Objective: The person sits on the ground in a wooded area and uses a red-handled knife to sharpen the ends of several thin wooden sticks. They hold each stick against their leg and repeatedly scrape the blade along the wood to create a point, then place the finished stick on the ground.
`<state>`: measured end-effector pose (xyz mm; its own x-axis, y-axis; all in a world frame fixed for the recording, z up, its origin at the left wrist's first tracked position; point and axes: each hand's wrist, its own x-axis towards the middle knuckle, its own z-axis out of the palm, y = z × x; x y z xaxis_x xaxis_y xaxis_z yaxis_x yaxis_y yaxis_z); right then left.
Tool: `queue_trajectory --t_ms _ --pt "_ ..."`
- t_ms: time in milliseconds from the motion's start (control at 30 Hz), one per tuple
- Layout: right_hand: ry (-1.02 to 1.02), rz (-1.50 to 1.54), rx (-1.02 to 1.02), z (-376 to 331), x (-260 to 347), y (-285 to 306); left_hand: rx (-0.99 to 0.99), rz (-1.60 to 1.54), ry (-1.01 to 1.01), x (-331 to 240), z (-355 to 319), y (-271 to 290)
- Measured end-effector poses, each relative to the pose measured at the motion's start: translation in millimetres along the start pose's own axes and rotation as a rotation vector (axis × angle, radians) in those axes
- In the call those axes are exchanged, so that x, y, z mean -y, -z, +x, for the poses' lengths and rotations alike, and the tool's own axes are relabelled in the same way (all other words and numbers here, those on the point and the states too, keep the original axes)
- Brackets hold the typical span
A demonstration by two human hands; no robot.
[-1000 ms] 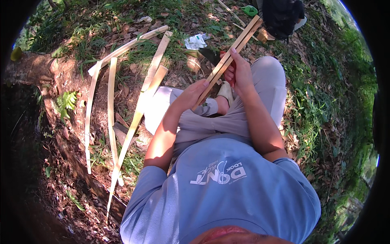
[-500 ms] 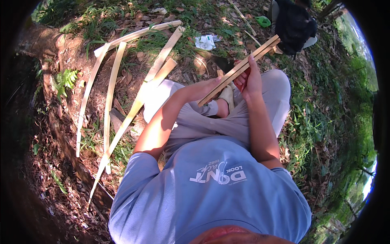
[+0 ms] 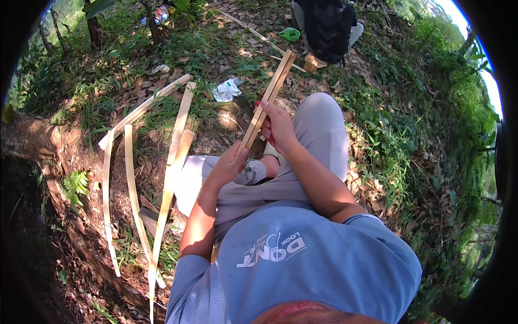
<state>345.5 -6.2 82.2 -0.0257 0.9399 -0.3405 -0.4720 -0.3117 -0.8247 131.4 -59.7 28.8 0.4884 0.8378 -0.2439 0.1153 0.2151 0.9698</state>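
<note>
Two pale wooden strips (image 3: 273, 81), with a dark line between them, lie side by side and slant up and away in front of my raised knee. My left hand (image 3: 229, 163) is closed round their near end. Higher up, my right hand (image 3: 278, 125) grips them at about the middle, fingers wrapped underneath. A small red piece (image 3: 258, 103) shows beside the right fingers; most of it is hidden behind the strips. To my left, several longer pale strips (image 3: 131, 162) lie on the ground, one wide strip (image 3: 171, 175) beside my leg.
A crumpled white packet (image 3: 226, 90) lies ahead on leafy ground. Farther off, a person in dark clothing (image 3: 326, 29) crouches near a green plastic bag (image 3: 290, 34) and a long thin stick (image 3: 253, 32). A thick root or trunk (image 3: 32, 135) borders the left.
The view has shifted, and the scene sits lower and further left. The strips now stand steeper. My left hand shows round their near end, where it was partly hidden; the dark blade no longer shows.
</note>
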Motion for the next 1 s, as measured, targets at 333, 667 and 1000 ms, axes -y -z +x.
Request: queue_trajectory --t_ms 333,667,1000 --pt "-0.040 -0.003 -0.005 4 -7 -7 0.051 -0.113 0.075 9 -6 9" --pt "-0.132 0.097 -0.020 7 -5 5 0.218 -0.011 0.308 -41 2 20" --pt "-0.143 0.158 -0.018 10 -5 11 0.174 0.112 0.228 -40 9 18"
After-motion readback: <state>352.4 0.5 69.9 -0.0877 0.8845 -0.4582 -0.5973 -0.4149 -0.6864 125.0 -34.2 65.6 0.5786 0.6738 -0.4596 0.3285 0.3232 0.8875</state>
